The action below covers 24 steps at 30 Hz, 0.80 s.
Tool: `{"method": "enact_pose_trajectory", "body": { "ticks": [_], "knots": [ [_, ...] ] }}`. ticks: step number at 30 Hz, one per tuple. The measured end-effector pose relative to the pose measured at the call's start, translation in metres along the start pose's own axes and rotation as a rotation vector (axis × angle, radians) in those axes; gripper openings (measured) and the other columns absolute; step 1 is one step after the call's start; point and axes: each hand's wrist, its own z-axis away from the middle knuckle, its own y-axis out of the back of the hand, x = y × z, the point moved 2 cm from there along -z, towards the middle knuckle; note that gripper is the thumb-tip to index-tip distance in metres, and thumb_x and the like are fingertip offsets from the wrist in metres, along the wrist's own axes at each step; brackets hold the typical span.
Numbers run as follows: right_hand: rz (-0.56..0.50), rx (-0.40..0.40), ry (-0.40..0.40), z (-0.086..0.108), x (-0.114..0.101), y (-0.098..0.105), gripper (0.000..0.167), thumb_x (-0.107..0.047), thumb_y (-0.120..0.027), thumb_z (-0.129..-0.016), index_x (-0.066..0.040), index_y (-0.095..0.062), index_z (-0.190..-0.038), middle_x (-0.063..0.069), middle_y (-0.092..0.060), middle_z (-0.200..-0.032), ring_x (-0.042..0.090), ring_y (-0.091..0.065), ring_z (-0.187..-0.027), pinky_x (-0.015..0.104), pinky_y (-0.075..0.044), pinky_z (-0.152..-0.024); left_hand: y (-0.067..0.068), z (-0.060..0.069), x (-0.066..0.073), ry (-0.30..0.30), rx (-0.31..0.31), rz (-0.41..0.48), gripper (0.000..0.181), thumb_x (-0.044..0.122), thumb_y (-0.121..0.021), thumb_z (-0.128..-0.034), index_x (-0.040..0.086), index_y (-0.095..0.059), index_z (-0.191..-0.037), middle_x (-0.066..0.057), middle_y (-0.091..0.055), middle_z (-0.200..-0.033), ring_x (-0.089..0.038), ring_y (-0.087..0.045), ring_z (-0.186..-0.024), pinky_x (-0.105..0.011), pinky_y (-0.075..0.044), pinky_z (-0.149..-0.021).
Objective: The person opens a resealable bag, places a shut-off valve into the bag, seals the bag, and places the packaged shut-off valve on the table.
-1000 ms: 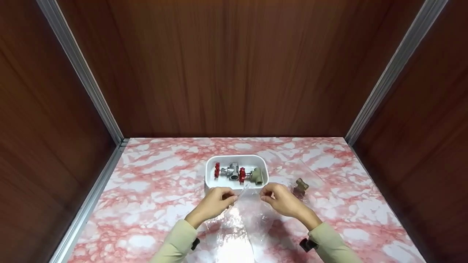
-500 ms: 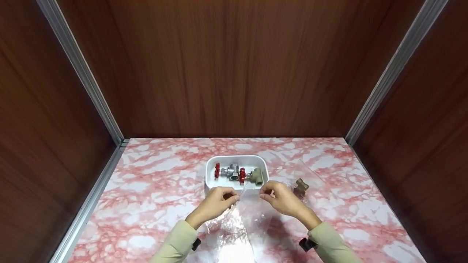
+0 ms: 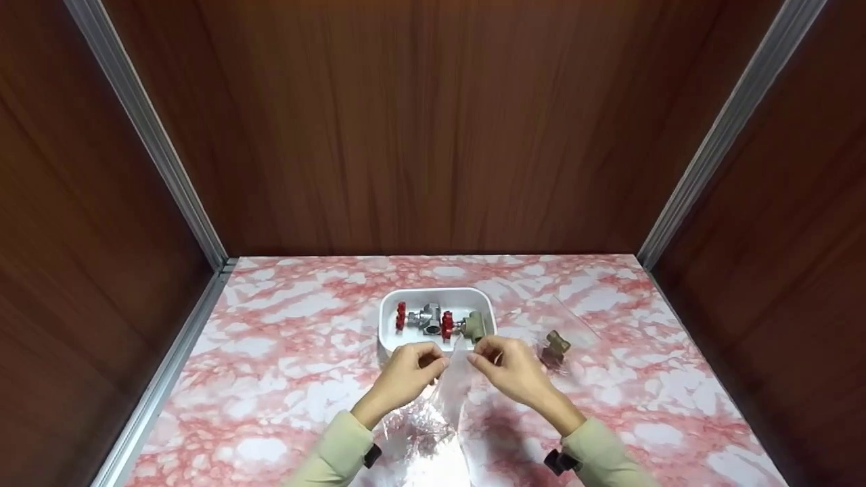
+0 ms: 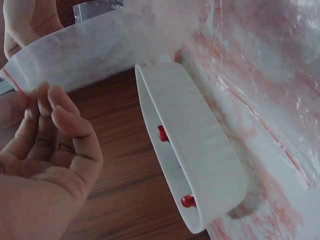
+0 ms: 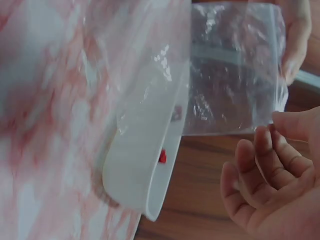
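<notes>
A clear plastic zip bag (image 3: 454, 389) hangs between both hands, just in front of the white tray. My left hand (image 3: 406, 373) pinches one end of its top edge; a red zip line shows by the fingertips in the left wrist view. The other end is pinched between thumb and forefinger of my right hand (image 3: 513, 368), its remaining fingers loosely bent in the right wrist view. Through the bag (image 5: 230, 75) nothing solid shows. Inside the white tray (image 3: 387, 343) lie a silver valve (image 3: 429, 318) and an olive-green valve (image 3: 475, 326), each with a red handwheel.
Right of the tray, a brass fitting (image 3: 558, 342) lies on or in clear plastic film. More clear plastic with a red zip line (image 4: 270, 132) lies on the pink marbled table (image 3: 284, 325). Brown wood panels (image 3: 419, 135) enclose the back and sides.
My hands have come closer together, the right moving left and the left slightly right. The bag between them has narrowed. Tray, valves and brass fitting stay put.
</notes>
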Motion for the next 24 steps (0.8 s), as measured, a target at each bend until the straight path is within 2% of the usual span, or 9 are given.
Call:
{"method": "enact_pose_trajectory", "body": {
  "ticks": [5, 8, 13, 17, 24],
  "knots": [
    [-0.092, -0.101, -0.037, 0.003, -0.005, -0.012, 0.013, -0.023, -0.069, -0.103, -0.015, -0.075, -0.095, -0.006, -0.066, -0.080, 0.013, -0.061, -0.067, 0.026, -0.053, -0.060, -0.005, 0.000, 0.004, -0.005, 0.045, 0.030, 0.013, 0.010, -0.067, -0.1023, 0.008, -0.073, -0.091, -0.004, -0.066, -0.078, -0.015, -0.058, -0.066, -0.022, -0.050, -0.059],
    [-0.144, -0.131, -0.035, 0.004, -0.009, -0.016, 0.014, -0.024, -0.069, -0.103, -0.012, -0.075, -0.098, -0.003, -0.067, -0.083, 0.012, -0.061, -0.069, 0.026, -0.053, -0.062, -0.007, -0.001, 0.006, 0.003, 0.054, 0.049, 0.013, 0.009, -0.068, -0.1015, 0.006, -0.073, -0.090, -0.003, -0.065, -0.074, -0.015, -0.057, -0.064, -0.022, -0.049, -0.057],
    [-0.164, -0.149, -0.032, 0.006, -0.013, -0.020, 0.014, -0.024, -0.073, -0.100, -0.010, -0.075, -0.104, -0.002, -0.069, -0.088, 0.015, -0.062, -0.072, 0.026, -0.053, -0.065, -0.009, -0.002, 0.008, 0.018, 0.045, 0.100, 0.015, 0.010, -0.069, -0.1013, 0.003, -0.073, -0.089, -0.004, -0.066, -0.070, -0.014, -0.057, -0.059, -0.021, -0.050, -0.055],
    [-0.176, -0.157, -0.046, 0.007, -0.014, -0.021, 0.014, -0.023, -0.074, -0.099, -0.010, -0.074, -0.103, -0.002, -0.070, -0.087, 0.015, -0.063, -0.073, 0.026, -0.054, -0.065, -0.010, -0.002, 0.009, 0.033, 0.031, 0.138, 0.014, 0.009, -0.069, -0.1012, 0.001, -0.076, -0.092, -0.003, -0.069, -0.072, -0.013, -0.060, -0.060, -0.022, -0.053, -0.057],
    [-0.199, -0.155, -0.044, 0.008, -0.012, -0.020, 0.012, -0.020, -0.074, -0.098, -0.008, -0.075, -0.101, -0.002, -0.070, -0.086, 0.012, -0.062, -0.071, 0.025, -0.053, -0.064, -0.010, -0.001, 0.010, 0.036, 0.022, 0.124, 0.013, 0.006, -0.068, -0.0988, 0.001, -0.079, -0.095, -0.002, -0.073, -0.078, -0.014, -0.062, -0.064, -0.024, -0.055, -0.061]
  ]
}}
